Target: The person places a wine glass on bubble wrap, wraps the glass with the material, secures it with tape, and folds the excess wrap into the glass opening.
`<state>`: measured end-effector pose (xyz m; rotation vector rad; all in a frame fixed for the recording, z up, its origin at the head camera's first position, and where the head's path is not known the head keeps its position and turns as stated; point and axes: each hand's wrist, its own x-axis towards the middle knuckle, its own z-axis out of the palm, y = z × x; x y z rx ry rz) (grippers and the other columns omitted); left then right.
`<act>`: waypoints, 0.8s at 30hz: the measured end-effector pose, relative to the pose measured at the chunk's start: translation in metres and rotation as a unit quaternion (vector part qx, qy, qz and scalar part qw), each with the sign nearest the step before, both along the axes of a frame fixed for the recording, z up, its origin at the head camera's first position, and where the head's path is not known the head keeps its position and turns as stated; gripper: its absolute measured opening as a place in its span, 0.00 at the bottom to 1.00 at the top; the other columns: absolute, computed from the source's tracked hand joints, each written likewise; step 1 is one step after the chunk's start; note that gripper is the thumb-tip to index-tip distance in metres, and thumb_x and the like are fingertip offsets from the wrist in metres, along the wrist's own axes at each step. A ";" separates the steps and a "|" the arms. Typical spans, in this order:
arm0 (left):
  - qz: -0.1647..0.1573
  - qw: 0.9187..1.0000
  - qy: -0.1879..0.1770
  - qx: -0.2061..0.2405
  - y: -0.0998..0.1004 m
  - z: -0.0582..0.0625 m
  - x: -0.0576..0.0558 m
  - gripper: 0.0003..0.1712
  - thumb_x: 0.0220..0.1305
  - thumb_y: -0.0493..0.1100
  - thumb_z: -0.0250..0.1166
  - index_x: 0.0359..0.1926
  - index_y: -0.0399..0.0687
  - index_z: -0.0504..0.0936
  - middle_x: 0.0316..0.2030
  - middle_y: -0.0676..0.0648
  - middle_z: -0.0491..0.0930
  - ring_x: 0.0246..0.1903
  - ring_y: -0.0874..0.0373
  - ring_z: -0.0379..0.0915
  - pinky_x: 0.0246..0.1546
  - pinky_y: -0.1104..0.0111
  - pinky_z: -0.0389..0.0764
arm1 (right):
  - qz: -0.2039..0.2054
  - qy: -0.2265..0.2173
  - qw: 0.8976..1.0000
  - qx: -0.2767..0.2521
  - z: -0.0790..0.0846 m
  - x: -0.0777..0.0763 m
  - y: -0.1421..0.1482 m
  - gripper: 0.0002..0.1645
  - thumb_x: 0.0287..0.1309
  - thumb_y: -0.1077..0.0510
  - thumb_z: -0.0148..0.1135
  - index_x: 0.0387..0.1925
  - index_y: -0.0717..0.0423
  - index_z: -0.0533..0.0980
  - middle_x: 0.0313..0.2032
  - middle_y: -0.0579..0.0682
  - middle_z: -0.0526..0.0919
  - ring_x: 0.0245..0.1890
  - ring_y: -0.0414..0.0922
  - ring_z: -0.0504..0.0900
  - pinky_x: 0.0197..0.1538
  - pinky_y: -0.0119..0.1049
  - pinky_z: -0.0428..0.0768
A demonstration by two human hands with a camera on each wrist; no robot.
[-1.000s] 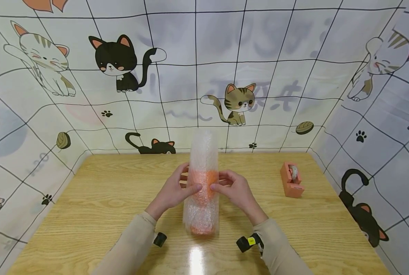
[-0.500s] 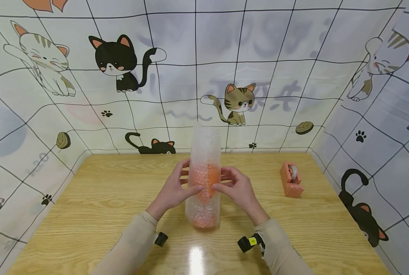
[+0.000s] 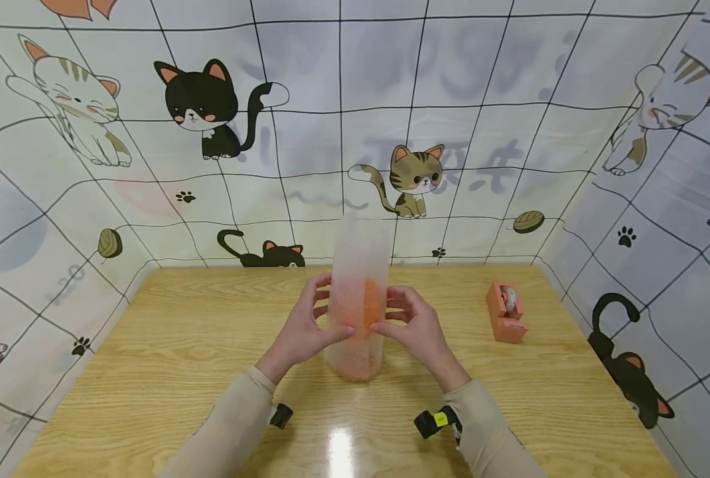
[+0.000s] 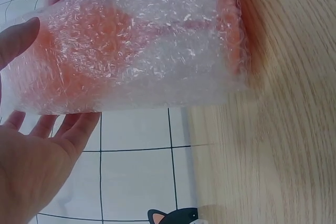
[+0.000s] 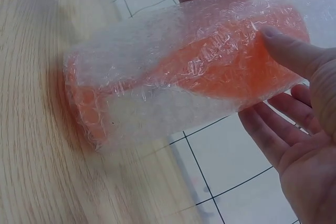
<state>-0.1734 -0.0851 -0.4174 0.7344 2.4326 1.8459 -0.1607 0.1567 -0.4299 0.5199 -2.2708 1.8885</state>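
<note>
An orange stemmed goblet [image 3: 374, 309] is rolled in clear bubble wrap [image 3: 359, 249], which reaches well past its bowl at the top. Through the layers, the wrist views show its thin stem and its round foot [image 4: 229, 35]. My left hand [image 3: 307, 326] grips the roll from the left side, thumb across the front and fingers curled behind. From the right, my right hand [image 3: 417, 325] holds it likewise, the thumb [image 5: 291, 51] lying over the bowl. The roll stands nearly upright, leaning slightly, its foot end close to the table. Fingertips behind the wrap are partly hidden.
A pink tape dispenser [image 3: 506, 315] with a roll of tape stands at the right of the wooden table [image 3: 212, 332]. Cat-patterned cloth [image 3: 307, 146] hangs behind and along both sides. A small black camera [image 3: 435, 421] sits at each wrist.
The wrapped goblet has tilted more upright, its foot end shifting away from me and slightly right. Its orange side has turned in the wrap's view. Both hands have kept their grip, moving slightly.
</note>
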 end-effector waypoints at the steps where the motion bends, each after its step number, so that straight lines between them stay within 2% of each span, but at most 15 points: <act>1: 0.000 1.000 0.000 0.001 0.000 0.000 0.000 0.56 0.52 0.37 0.82 0.75 0.53 0.58 0.71 0.48 0.64 0.66 0.44 0.67 0.65 0.47 0.74 | 0.000 0.002 1.000 0.000 0.000 0.000 0.000 0.37 0.48 0.69 0.80 0.60 0.63 0.73 0.55 0.61 0.81 0.54 0.57 0.83 0.56 0.51 0.84; 9: -0.007 1.000 0.004 0.010 0.000 0.000 0.002 0.55 0.51 0.37 0.82 0.74 0.53 0.58 0.70 0.48 0.64 0.65 0.44 0.67 0.65 0.46 0.74 | -0.001 0.019 1.000 0.015 -0.003 0.000 0.001 0.38 0.45 0.71 0.81 0.59 0.63 0.73 0.54 0.62 0.82 0.53 0.57 0.84 0.56 0.54 0.83; 14: 0.000 1.000 0.011 0.013 0.000 -0.001 0.003 0.46 0.59 0.44 0.79 0.71 0.55 0.61 0.69 0.49 0.67 0.63 0.45 0.69 0.63 0.45 0.75 | 0.004 0.027 0.999 0.023 -0.003 0.001 0.003 0.39 0.45 0.69 0.82 0.59 0.60 0.73 0.54 0.60 0.82 0.53 0.56 0.83 0.56 0.52 0.84; 17: 0.006 1.000 0.013 0.016 0.001 -0.002 0.004 0.42 0.60 0.48 0.78 0.68 0.54 0.63 0.67 0.48 0.69 0.62 0.46 0.71 0.62 0.45 0.76 | 0.008 0.028 0.999 0.028 -0.005 0.002 0.004 0.40 0.46 0.68 0.82 0.60 0.58 0.73 0.54 0.58 0.82 0.52 0.55 0.83 0.56 0.53 0.84; 24: 0.012 1.000 0.021 0.011 0.002 -0.003 0.006 0.45 0.59 0.47 0.79 0.72 0.58 0.64 0.66 0.50 0.69 0.61 0.48 0.69 0.61 0.46 0.76 | 0.021 0.025 0.998 0.046 -0.006 0.002 0.007 0.45 0.45 0.66 0.83 0.65 0.53 0.72 0.55 0.56 0.82 0.53 0.56 0.82 0.55 0.57 0.83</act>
